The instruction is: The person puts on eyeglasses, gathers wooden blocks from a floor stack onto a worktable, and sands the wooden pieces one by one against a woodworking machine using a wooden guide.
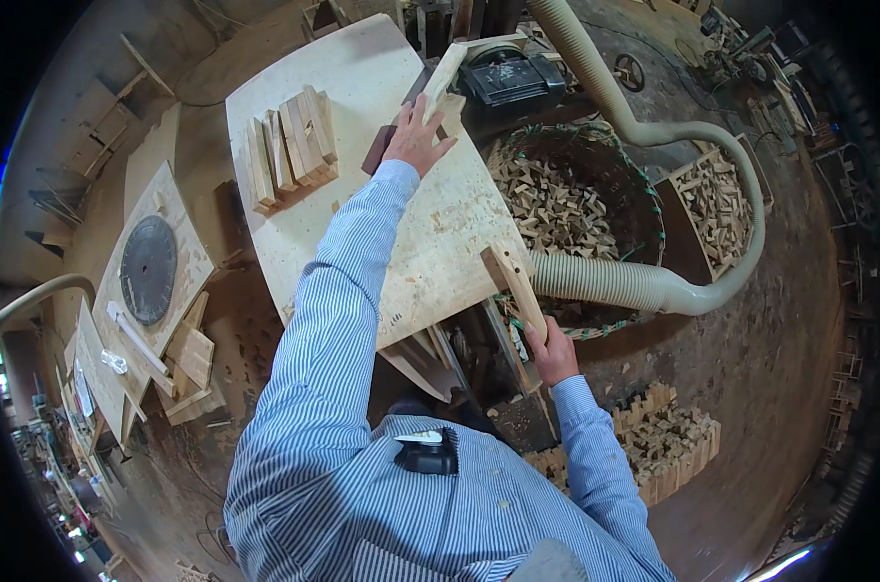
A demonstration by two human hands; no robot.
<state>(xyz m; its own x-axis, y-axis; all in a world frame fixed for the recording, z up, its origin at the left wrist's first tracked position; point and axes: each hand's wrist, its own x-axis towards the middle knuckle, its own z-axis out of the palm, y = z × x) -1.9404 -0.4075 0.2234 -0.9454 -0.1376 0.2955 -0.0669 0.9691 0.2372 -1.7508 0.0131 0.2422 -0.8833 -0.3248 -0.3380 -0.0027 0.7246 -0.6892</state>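
My left hand (419,144) lies with its fingers spread on the far part of a pale wooden worktable (440,228). Its fingertips touch the near end of a light wood strip (447,74), beside a dark reddish-brown block (377,151) partly hidden by the hand. At the table's near right corner, my right hand (554,351) is closed round the lower end of a wooden bar with small holes (518,286). Several wood pieces (294,139) stand side by side in a row on the table, left of my left hand.
A black motor-like machine part (511,78) sits past the table's far right edge. A ribbed hose (605,281) curves round a woven basket (653,209) of wood offcuts. More offcuts fill a box (687,228). Stacked blocks (668,446) lie lower right; a round dark disc (149,270) lies left.
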